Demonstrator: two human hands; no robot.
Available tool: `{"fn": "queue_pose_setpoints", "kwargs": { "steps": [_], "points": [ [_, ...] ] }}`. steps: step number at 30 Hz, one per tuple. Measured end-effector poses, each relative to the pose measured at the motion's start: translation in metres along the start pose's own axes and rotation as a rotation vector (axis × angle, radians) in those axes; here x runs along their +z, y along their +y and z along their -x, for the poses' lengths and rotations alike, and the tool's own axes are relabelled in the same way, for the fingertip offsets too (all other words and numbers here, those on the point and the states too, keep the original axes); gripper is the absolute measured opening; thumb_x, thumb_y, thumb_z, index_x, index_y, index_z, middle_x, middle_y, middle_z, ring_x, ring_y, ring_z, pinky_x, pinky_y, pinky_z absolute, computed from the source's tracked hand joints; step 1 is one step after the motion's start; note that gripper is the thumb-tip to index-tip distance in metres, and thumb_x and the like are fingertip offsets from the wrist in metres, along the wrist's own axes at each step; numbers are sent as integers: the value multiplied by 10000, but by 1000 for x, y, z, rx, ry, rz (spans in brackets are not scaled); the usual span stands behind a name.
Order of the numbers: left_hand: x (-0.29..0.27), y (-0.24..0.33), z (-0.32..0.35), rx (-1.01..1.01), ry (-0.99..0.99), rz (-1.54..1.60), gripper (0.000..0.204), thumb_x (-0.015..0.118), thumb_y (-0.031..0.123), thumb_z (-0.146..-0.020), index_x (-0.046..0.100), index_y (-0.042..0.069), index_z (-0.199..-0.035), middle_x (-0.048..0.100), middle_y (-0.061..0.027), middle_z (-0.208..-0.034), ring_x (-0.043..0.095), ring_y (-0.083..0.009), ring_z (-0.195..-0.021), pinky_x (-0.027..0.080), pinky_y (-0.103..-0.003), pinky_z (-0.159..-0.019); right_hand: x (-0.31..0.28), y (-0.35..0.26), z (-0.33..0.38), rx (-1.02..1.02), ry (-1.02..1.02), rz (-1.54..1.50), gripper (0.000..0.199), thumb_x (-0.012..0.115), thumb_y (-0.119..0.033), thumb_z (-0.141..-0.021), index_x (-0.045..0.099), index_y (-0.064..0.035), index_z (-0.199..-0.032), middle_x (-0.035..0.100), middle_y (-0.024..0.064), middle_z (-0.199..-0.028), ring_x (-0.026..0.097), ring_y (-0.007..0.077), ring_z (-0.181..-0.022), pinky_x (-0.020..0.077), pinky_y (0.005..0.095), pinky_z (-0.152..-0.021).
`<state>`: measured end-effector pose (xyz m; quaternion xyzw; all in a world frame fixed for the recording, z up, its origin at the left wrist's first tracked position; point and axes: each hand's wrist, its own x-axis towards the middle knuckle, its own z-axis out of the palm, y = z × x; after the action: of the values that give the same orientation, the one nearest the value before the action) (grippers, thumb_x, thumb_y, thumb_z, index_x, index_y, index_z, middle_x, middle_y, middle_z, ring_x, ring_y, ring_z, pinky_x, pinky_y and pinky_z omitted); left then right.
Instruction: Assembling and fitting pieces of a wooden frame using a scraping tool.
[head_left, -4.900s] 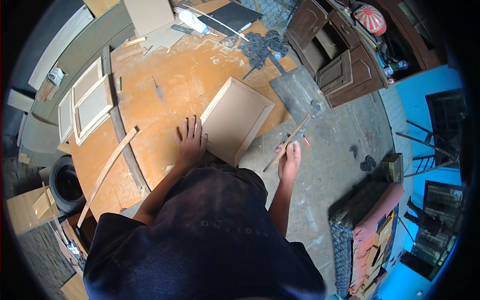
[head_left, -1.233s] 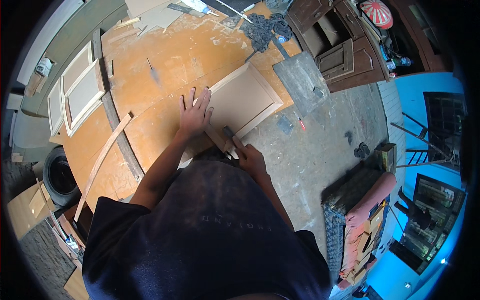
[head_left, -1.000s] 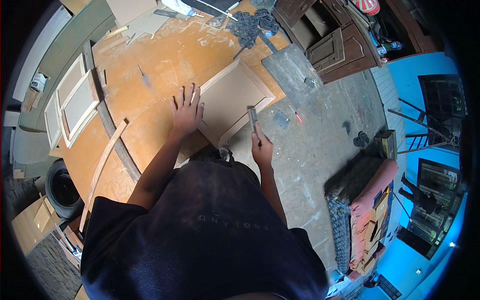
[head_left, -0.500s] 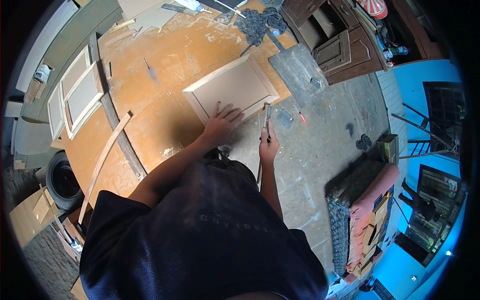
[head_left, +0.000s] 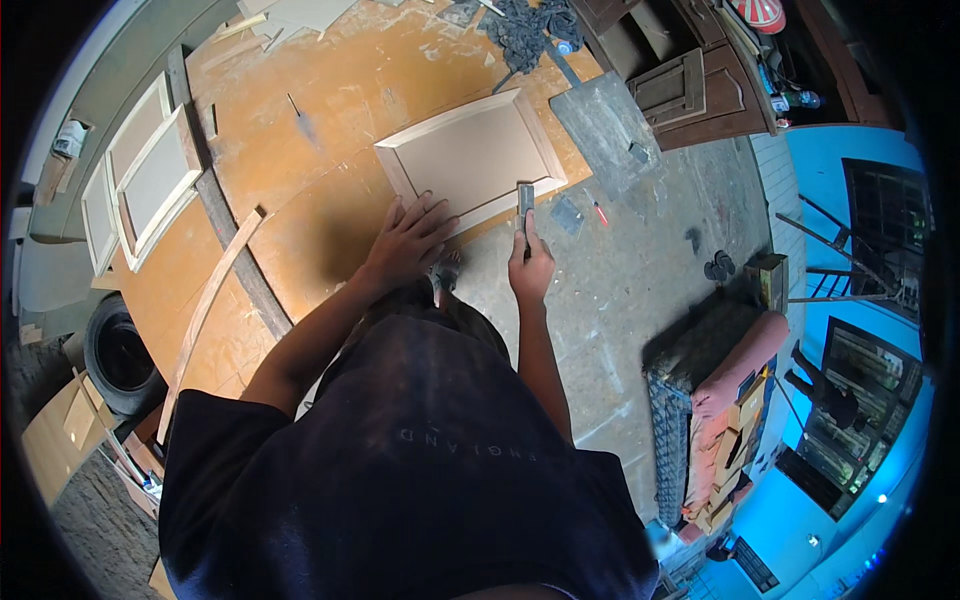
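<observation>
A pale wooden framed panel (head_left: 470, 152), like a cabinet door, lies on the orange-brown tabletop (head_left: 310, 180). My left hand (head_left: 408, 240) rests on its near-left part, fingers spread out and holding nothing. In my right hand (head_left: 532, 265) is a narrow grey bar-shaped tool (head_left: 526, 200), gripped with the fingers wrapped round it. Its far end reaches the panel's near rail, close to the right corner. The exact kind of tool is too small to make out.
Other framed panels (head_left: 160, 175) stand at the left, near a dark beam (head_left: 240, 250) and a curved wood strip (head_left: 215, 290). A grey board (head_left: 606, 130) and black cloth (head_left: 525, 40) lie beyond the panel. A brown cabinet (head_left: 690, 85) stands far right; a red-handled tool (head_left: 600, 213) lies below the grey board.
My right hand has brought the tool from beyond the panel's right corner leftward onto the near rail. My left hand has slid left along the panel's near side.
</observation>
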<state>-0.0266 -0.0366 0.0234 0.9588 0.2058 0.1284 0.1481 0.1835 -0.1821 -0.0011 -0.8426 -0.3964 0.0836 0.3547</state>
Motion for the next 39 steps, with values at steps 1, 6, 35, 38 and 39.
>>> {"fn": "queue_pose_setpoints", "kwargs": {
  "steps": [1, 6, 35, 38, 39],
  "points": [
    [-6, -4, 4, 5, -29, -16, 483, 638, 310, -928, 571, 233, -1399, 465, -42, -1515, 334, -283, -1473, 212, -619, -1178, -1, -2, -1, -22, 9, 1, 416, 608, -165, -966, 613, -99, -1377, 656, 191, -760, 624, 375, -684, 519, 466, -635],
    [-11, -31, 9, 76, -89, 69, 480, 642, 363, -931, 567, 291, -1400, 449, -27, -1533, 329, -280, -1477, 211, -620, -1184, -6, -15, -4, -1, -14, 95, 410, 602, -163, -972, 613, -96, -1376, 661, 199, -770, 620, 376, -675, 518, 470, -631],
    [8, -47, 16, 160, 52, 232, 343, 675, 330, -882, 686, 265, -1218, 534, 7, -1442, 379, -285, -1444, 265, -613, -1157, 44, -89, 69, -8, -70, 161, 414, 590, -145, -975, 609, -91, -1386, 598, 209, -691, 614, 354, -602, 500, 464, -563],
    [9, -51, 15, 209, 62, 191, 330, 674, 321, -891, 691, 259, -1215, 537, 7, -1444, 382, -290, -1443, 262, -611, -1161, 43, -96, 76, 31, -67, 51, 412, 591, -161, -975, 614, -105, -1382, 615, 208, -717, 616, 348, -605, 511, 464, -570],
    [9, -50, 15, 207, 78, 229, 323, 674, 310, -893, 695, 254, -1211, 542, 4, -1442, 391, -291, -1438, 267, -611, -1159, 42, -91, 62, 7, -45, 93, 409, 592, -175, -976, 617, -110, -1379, 625, 212, -726, 622, 358, -612, 511, 471, -573]
  ]
}}
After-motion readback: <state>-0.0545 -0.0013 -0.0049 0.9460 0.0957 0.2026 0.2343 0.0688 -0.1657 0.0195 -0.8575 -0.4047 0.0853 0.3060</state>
